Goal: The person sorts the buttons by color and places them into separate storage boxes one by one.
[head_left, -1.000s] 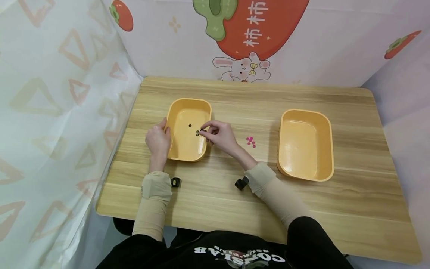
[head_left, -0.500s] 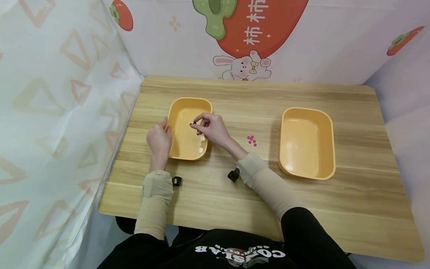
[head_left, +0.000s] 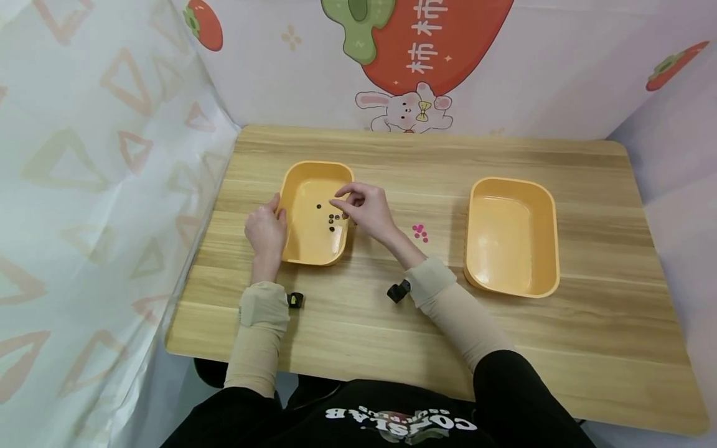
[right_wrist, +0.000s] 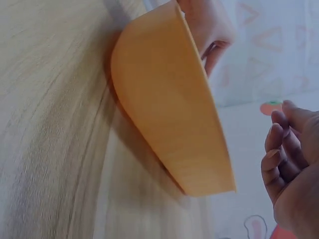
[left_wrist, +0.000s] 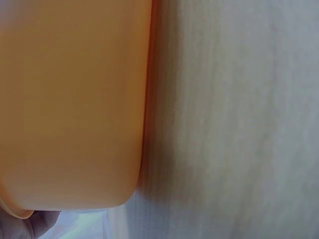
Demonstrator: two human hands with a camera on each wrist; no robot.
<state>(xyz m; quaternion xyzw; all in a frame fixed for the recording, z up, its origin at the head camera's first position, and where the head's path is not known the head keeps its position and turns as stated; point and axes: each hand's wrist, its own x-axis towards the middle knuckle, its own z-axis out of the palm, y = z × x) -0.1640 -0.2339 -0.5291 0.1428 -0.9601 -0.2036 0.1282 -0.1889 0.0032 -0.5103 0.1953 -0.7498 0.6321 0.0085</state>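
Note:
My left hand (head_left: 266,231) grips the left wall of a yellow-orange plastic tub (head_left: 305,256), thumb at the rim. The same tub's outer wall (left_wrist: 75,109) fills much of the left wrist view. Inside the tub lie several small dark round pieces (head_left: 332,229), a few close together and one apart. Above the tub's right rim hovers my right hand (head_left: 370,214), thumb and forefinger spread apart. In the right wrist view the right hand's fingers (right_wrist: 279,164) are loosely bent, and nothing shows between them.
Several small pink round pieces (head_left: 420,233) lie on the wooden table (head_left: 347,336) right of the tub. A second yellow-orange tub (head_left: 511,249) stands farther right. Printed cloth walls (head_left: 532,74) border the table at the back and sides.
My right hand reached left over the dark pieces, fingertips together, then drew back to the right with thumb and forefinger apart. A dark piece lies nearer the tub's front. My left hand stays put.

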